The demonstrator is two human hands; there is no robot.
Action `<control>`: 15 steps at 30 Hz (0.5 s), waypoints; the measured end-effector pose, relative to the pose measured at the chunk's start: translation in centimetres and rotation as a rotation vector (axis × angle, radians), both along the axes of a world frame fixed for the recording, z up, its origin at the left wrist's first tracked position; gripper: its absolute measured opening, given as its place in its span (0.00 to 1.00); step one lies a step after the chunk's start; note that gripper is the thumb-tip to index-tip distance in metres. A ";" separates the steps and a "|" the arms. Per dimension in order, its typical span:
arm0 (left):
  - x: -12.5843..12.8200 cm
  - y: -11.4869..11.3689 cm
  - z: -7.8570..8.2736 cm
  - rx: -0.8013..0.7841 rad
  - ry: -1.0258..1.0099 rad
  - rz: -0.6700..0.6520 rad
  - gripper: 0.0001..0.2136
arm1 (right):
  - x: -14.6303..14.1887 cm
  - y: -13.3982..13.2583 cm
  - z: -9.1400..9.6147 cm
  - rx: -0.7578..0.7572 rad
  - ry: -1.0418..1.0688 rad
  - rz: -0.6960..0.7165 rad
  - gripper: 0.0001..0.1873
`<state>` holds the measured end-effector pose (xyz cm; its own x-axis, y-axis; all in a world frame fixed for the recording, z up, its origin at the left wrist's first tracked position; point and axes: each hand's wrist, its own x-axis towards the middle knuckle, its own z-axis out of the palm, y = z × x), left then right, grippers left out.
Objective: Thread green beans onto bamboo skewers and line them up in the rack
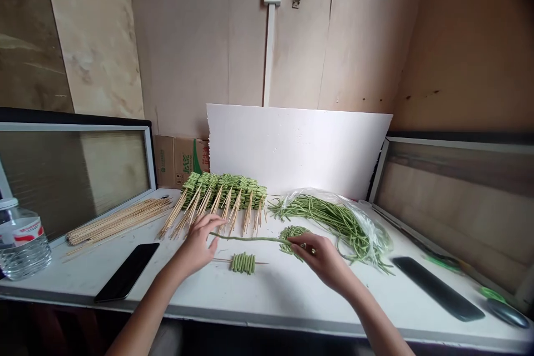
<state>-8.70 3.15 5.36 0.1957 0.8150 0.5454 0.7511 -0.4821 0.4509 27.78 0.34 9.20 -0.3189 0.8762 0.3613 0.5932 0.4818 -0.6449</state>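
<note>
Forearms at the bottom edge: left hand (199,247), fingers loosely curled, pinches one end of a long bean (250,238) at centre frame, and right hand (323,258) grips the other end. Just below lies a part-loaded skewer (243,262). Cut bean pieces (294,232) sit by the right fingertips, bagged beans (346,221) right of centre, finished skewers (225,192) above

Long thin green bean (250,238), horizontal, seemingly just above the white tabletop (292,300)
</note>
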 end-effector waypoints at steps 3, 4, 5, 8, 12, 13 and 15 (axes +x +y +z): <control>5.3 -3.1 2.4 -0.024 -0.118 -0.168 0.19 | -1.7 -0.7 -0.8 0.068 0.045 -0.028 0.18; 7.0 -3.9 2.7 -0.055 -0.122 -0.207 0.21 | -2.3 -1.0 -1.0 0.090 0.048 -0.024 0.20; 8.4 -4.6 2.8 -0.079 -0.122 -0.240 0.22 | -2.8 -1.3 -1.3 0.110 0.051 -0.013 0.22; 11.2 -5.5 2.1 -0.128 -0.134 -0.364 0.16 | -3.9 -2.0 -1.5 0.151 0.061 0.053 0.25; 11.0 -4.5 0.4 -0.132 -0.221 -0.388 0.15 | -3.5 -2.5 -0.8 0.116 0.061 0.130 0.24; 10.5 -4.1 0.1 -0.125 -0.243 -0.358 0.15 | -3.1 -2.5 -0.4 0.105 0.065 0.133 0.22; 9.6 -3.4 -0.1 -0.096 -0.276 -0.296 0.16 | -2.2 -2.6 0.2 0.098 0.089 0.118 0.15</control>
